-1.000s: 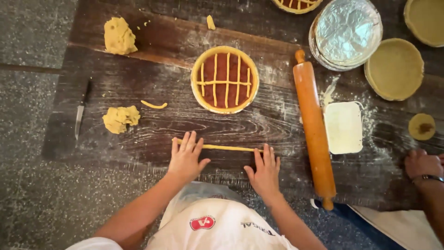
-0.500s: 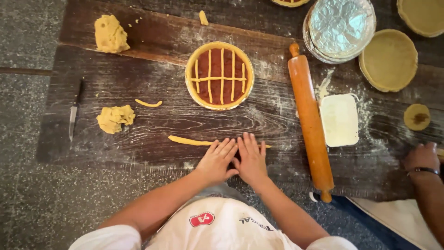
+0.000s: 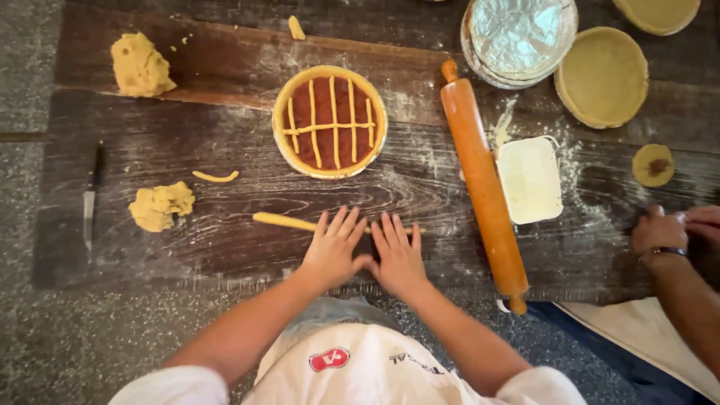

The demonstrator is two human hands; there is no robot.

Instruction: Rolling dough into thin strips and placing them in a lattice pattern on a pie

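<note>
- A speckled stone bench (image 3: 45, 352) carries one dark wooden board (image 3: 225, 247), dusted with flour, probably so the dough does not stick.
- One wooden rolling pin (image 3: 481, 180) lies slantwise at the right of the board, parked apart from the hands.
- One stack of foil tins (image 3: 519, 36) sits at the top edge, near two pastry-lined tins (image 3: 602, 75), one of them cut off by the frame.
- One jam tart (image 3: 330, 121) stands just beyond the hands; four lengthwise dough strips and one crosswise strip lie on its filling.
- One pale rectangular tub (image 3: 529, 178) rests beside the pin, flour around it.
- Two large dough lumps: one (image 3: 139, 66) at the far left corner, one (image 3: 160, 205) nearer, both within reach.
- The left hand (image 3: 334, 247) and right hand (image 3: 397, 255) press flat, fingers spread, side by side on a thin dough rope (image 3: 285, 221); neither grip closes round it, and its left end pokes out on the board.
- Another person's two hands (image 3: 664, 229) rest at the right edge.
- One knife (image 3: 91, 199) lies off the board's left end.
- One small dough disc (image 3: 653, 165), one curved scrap (image 3: 215, 177), one stub (image 3: 297, 28).
</note>
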